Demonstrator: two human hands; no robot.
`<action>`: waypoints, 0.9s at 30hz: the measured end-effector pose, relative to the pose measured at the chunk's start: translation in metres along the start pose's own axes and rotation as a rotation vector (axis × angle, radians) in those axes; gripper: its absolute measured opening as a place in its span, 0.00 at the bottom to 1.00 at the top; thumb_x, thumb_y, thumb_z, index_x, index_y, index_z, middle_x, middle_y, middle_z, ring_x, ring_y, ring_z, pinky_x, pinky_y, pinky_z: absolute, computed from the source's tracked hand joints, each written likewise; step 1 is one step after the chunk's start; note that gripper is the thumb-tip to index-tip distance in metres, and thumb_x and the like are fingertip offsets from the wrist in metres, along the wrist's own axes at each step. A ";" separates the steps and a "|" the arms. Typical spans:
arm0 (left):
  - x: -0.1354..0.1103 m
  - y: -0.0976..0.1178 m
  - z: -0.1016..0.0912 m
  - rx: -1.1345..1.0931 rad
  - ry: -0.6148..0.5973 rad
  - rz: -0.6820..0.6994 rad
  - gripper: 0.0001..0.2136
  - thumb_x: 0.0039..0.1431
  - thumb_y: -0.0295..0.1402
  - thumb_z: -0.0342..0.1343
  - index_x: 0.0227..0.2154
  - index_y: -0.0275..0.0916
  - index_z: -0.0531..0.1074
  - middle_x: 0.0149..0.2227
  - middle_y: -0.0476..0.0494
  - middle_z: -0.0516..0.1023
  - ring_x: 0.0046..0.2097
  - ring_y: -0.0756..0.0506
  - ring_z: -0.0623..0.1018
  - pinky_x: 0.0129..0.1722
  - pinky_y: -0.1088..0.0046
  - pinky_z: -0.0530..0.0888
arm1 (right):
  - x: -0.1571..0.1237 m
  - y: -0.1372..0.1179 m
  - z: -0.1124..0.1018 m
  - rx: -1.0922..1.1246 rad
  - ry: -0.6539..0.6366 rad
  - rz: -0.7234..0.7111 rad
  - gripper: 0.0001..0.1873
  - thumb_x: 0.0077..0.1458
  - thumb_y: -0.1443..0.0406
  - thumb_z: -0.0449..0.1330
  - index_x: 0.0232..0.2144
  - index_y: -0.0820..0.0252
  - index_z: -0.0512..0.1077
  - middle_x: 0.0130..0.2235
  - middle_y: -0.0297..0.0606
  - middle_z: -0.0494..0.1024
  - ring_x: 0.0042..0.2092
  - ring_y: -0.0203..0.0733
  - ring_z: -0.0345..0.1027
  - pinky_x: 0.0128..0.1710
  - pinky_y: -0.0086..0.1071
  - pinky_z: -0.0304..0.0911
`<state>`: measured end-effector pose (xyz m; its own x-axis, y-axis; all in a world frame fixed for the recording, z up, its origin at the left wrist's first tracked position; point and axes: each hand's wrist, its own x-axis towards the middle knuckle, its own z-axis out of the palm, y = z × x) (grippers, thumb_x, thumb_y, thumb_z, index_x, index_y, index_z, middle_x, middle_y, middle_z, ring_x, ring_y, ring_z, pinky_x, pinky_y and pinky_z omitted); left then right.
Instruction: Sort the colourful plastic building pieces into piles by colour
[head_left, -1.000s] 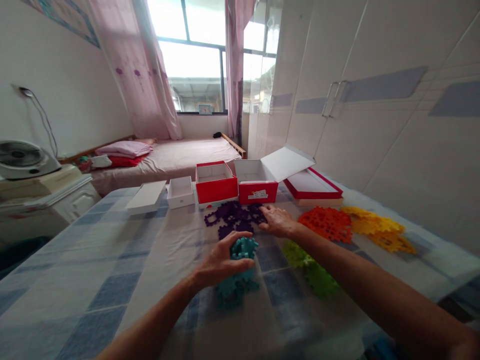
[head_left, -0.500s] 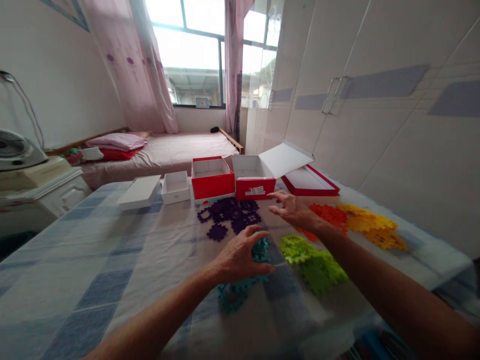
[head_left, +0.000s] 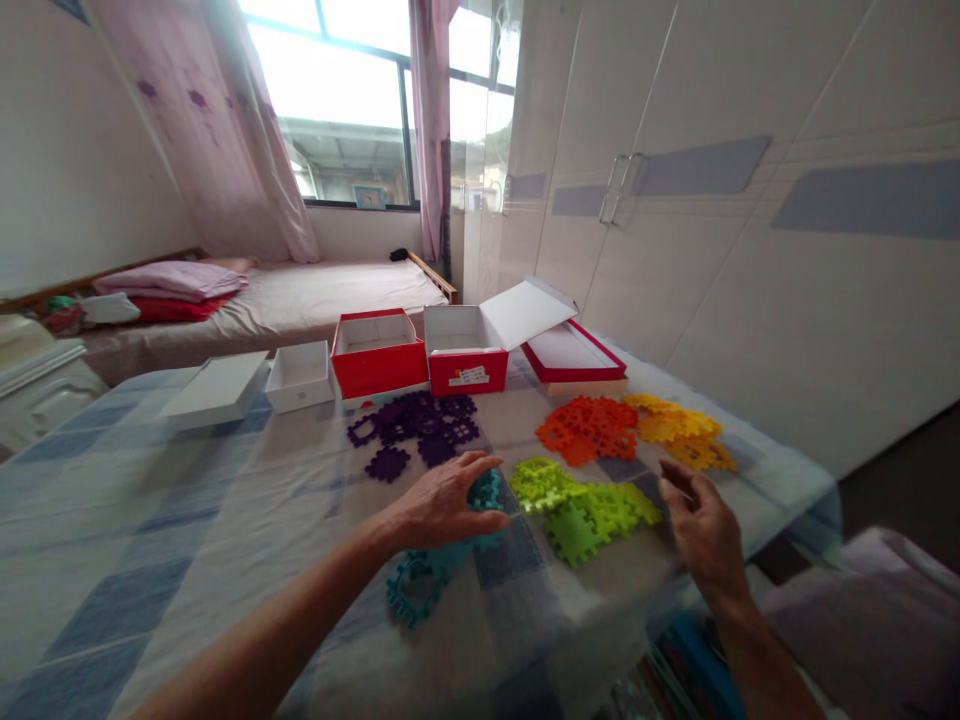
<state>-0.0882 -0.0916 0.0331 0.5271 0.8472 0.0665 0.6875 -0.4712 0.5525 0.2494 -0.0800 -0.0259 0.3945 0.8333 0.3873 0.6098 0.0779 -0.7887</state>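
Note:
My left hand (head_left: 442, 508) is open, thumb and fingers apart, over a pile of teal notched-edge interlocking pieces (head_left: 416, 588); it partly covers them, so contact is unclear. To the right, my right hand (head_left: 705, 530) hovers beside the lime green pieces (head_left: 577, 508), fingers loosely bent and nothing visible in them. Beyond that hand lie yellow pieces (head_left: 679, 428), with orange-red pieces (head_left: 589, 428) to their left. A dark purple pile (head_left: 420, 425) spreads out ahead of my left hand, one piece lying a little apart.
Along the table's far side stand a white lid (head_left: 217, 388), a small white box (head_left: 300, 380), a red box (head_left: 379, 360), a red box with a raised white flap (head_left: 469, 372) and a shallow red tray (head_left: 574, 365). A checked cloth (head_left: 247, 520) covers the table.
My right hand has swung from beside the red boxes to the right, past the green pile. My left hand stays over the teal pieces. The view has turned right.

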 end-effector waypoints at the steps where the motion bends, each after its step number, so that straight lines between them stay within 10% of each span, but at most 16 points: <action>1: -0.002 -0.001 -0.001 -0.018 -0.004 -0.002 0.33 0.52 0.49 0.54 0.59 0.43 0.57 0.58 0.41 0.62 0.54 0.40 0.68 0.53 0.66 0.66 | -0.003 0.003 0.002 -0.012 0.021 -0.003 0.22 0.51 0.55 0.53 0.46 0.59 0.69 0.47 0.44 0.72 0.40 0.42 0.70 0.45 0.38 0.64; 27: -0.013 0.014 0.015 0.209 0.248 0.025 0.27 0.56 0.46 0.51 0.57 0.42 0.60 0.58 0.39 0.64 0.57 0.38 0.65 0.56 0.56 0.62 | -0.007 -0.005 0.012 -0.260 -0.042 -0.086 0.21 0.55 0.54 0.47 0.45 0.58 0.68 0.46 0.41 0.72 0.43 0.43 0.67 0.47 0.38 0.59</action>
<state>-0.0778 -0.1126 0.0275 0.4252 0.8566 0.2924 0.7770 -0.5111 0.3675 0.2359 -0.0797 -0.0305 0.3081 0.8521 0.4231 0.7980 0.0107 -0.6026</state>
